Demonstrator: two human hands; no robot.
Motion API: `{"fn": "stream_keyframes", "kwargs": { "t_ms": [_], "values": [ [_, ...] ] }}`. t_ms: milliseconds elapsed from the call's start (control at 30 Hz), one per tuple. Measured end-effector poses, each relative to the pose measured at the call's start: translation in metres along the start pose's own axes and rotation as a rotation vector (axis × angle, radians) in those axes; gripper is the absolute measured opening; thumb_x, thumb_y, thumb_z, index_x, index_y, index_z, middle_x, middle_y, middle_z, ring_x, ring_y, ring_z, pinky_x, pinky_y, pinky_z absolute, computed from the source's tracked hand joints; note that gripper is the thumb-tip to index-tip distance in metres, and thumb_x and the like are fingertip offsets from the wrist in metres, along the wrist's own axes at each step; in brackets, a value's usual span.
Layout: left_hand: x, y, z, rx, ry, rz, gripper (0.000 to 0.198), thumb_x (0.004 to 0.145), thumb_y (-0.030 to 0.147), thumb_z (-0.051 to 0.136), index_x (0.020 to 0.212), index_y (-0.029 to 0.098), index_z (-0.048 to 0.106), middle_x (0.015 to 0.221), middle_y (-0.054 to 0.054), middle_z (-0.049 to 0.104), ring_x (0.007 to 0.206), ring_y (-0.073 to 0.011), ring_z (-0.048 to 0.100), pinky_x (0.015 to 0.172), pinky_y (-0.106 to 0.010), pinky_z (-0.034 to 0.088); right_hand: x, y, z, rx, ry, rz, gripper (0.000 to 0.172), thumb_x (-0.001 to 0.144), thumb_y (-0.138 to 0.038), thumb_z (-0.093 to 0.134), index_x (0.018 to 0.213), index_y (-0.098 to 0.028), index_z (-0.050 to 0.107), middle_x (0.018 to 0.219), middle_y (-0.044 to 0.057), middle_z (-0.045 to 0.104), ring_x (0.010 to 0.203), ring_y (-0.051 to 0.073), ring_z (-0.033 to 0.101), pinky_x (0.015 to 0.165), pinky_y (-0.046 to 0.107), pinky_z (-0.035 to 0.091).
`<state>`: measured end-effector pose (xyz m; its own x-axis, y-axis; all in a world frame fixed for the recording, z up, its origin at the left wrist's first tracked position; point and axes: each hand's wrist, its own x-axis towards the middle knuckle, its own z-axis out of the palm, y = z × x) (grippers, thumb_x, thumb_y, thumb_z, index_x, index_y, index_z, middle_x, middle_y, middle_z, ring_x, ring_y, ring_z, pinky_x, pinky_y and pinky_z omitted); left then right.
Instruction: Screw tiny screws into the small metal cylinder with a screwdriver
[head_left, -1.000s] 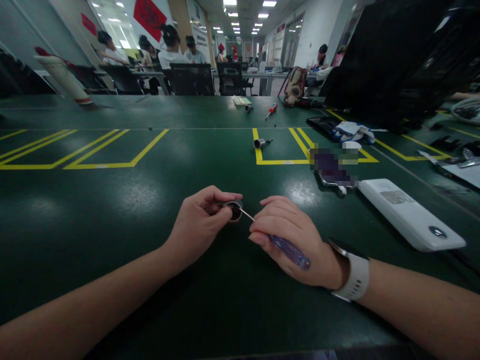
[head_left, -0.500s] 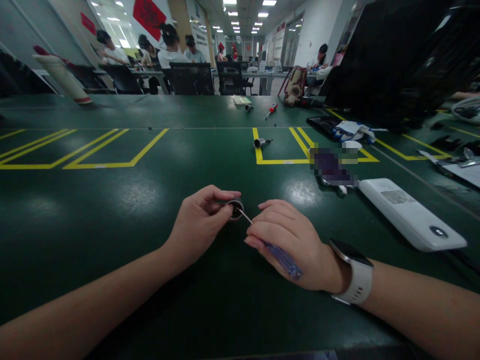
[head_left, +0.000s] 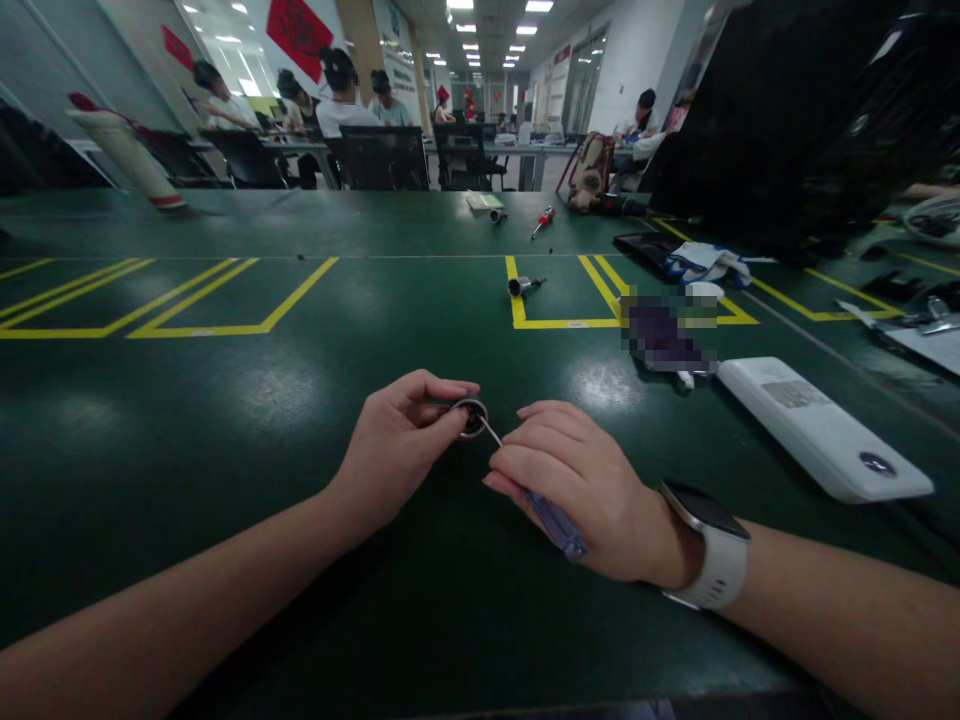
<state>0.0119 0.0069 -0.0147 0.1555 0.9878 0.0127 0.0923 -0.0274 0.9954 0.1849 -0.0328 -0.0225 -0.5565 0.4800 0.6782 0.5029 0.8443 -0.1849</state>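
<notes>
My left hand (head_left: 401, 435) pinches a small round metal part (head_left: 474, 418) between thumb and fingers. Its ring-shaped open end faces me, and the rest of it is hidden behind my fingers. My right hand (head_left: 574, 480) is closed around a screwdriver with a clear purple handle (head_left: 556, 527), whose butt sticks out below my palm. The thin shaft points up and left, with its tip inside the open end of the metal part. Both hands are just above the green table (head_left: 300, 620).
A similar metal part (head_left: 517, 287) lies within yellow tape lines. Beyond it are a red screwdriver (head_left: 544, 221) and another small metal part (head_left: 497, 215). To the right lie a white power bank (head_left: 825, 430), a blurred-out object (head_left: 664, 335) and gloves (head_left: 706, 264). Several people sit farther back.
The screwdriver's handle has swung slightly left with small movements of my right fingers. My left hand keeps its hold on the metal part almost unmoved.
</notes>
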Motion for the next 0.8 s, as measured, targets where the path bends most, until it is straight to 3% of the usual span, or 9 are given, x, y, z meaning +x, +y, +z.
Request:
{"fn": "stream_keyframes", "kwargs": {
  "t_ms": [800],
  "values": [
    [0.0024,0.0033,-0.0018,-0.022,-0.005,-0.040,0.012,0.064,0.014,0.068,0.074,0.014,0.061,0.088,-0.004,0.071,0.075,-0.0153,0.067,0.074,-0.030,0.055,0.0000,0.0009,0.0016,0.041,0.043,0.030,0.008,0.088,-0.017,0.052,0.086,-0.012,0.058,0.077,0.006,0.067,0.072,0.016,0.061,0.078,0.035,0.050]
  ]
}}
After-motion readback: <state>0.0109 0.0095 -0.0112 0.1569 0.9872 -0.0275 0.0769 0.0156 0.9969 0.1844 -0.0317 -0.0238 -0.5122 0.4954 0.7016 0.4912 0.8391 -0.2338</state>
